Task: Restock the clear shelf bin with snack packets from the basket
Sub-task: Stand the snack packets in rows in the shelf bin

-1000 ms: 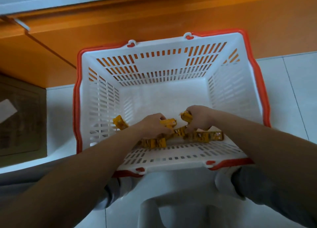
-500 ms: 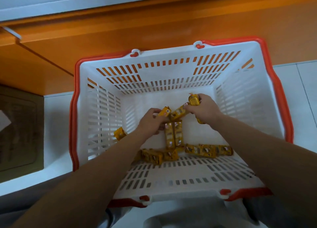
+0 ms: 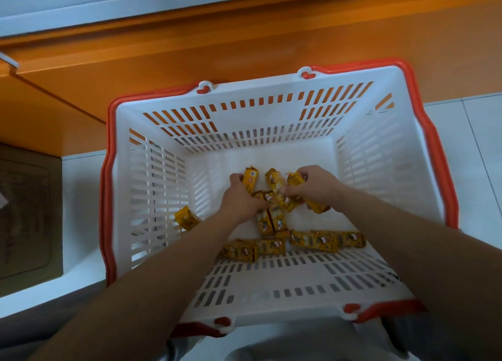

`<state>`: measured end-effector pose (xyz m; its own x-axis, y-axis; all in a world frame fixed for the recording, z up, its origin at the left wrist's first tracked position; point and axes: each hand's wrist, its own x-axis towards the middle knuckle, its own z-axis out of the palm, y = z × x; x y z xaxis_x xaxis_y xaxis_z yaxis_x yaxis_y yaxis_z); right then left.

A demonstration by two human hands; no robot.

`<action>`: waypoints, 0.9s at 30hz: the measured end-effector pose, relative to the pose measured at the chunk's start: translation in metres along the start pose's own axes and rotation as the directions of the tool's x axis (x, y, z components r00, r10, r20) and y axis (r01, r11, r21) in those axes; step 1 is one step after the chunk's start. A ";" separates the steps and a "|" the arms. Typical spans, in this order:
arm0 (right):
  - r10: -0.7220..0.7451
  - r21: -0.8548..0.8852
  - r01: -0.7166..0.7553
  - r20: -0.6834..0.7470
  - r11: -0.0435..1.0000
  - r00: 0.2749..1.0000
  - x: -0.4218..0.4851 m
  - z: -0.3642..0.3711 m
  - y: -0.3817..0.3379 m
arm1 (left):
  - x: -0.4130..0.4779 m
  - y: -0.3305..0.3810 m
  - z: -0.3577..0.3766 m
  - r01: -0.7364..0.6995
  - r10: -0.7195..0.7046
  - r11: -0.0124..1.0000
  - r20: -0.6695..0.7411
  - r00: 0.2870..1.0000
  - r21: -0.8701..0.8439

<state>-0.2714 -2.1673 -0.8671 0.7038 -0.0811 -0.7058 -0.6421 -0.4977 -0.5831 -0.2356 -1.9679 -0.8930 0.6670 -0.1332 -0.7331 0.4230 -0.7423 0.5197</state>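
A white slotted basket [image 3: 380,154] with a red rim sits on the pale floor below me. Several yellow snack packets lie joined in strips on its bottom [image 3: 323,240], and one packet [image 3: 187,218] leans against the left wall. My left hand [image 3: 240,197] grips a packet [image 3: 250,179] near the basket's middle. My right hand [image 3: 316,185] holds a bunch of packets [image 3: 295,180], with more hanging under it. A strip of packets links the two hands. The clear shelf bin is out of view.
An orange shelf base [image 3: 244,40] runs along the far side of the basket. A brown cardboard box [image 3: 27,211] stands on the floor at the left. White floor tiles [image 3: 478,143] show to the right.
Both hands have lifted from the basket's near edge toward its middle, pulling a strip of packets up with them. The view has drawn closer to the basket.
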 end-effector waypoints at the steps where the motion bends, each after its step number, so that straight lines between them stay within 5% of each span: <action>1: 0.008 -0.006 -0.008 0.020 1.000 1.000 0.000 0.003 -0.001 | 0.000 0.000 -0.002 0.028 -0.029 0.999 -0.011 1.000 -0.046; 7: 0.094 0.176 -0.106 0.071 0.979 0.993 -0.001 0.008 -0.010 | -0.002 0.003 -0.012 0.123 -0.139 0.955 -0.039 0.990 -0.271; 12: 0.053 0.477 -0.093 0.098 0.874 0.994 -0.011 0.003 -0.031 | -0.015 0.029 -0.027 0.120 -0.139 0.790 0.015 0.990 -0.601; 23: -0.172 0.616 0.139 -0.006 0.776 0.985 -0.110 -0.039 -0.118 | -0.130 0.107 -0.110 -0.058 0.227 0.608 0.103 0.968 -0.792; 27: -0.270 0.600 0.250 -0.059 0.760 0.961 -0.160 -0.063 -0.155 | -0.186 0.140 -0.133 -0.202 0.340 0.609 0.022 0.940 -0.767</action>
<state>-0.2650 -2.1318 -0.6387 0.8676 0.0054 -0.4972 -0.4942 0.1195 -0.8611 -0.2182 -1.9598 -0.6255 0.7573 -0.3918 -0.5225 0.5933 0.0782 0.8012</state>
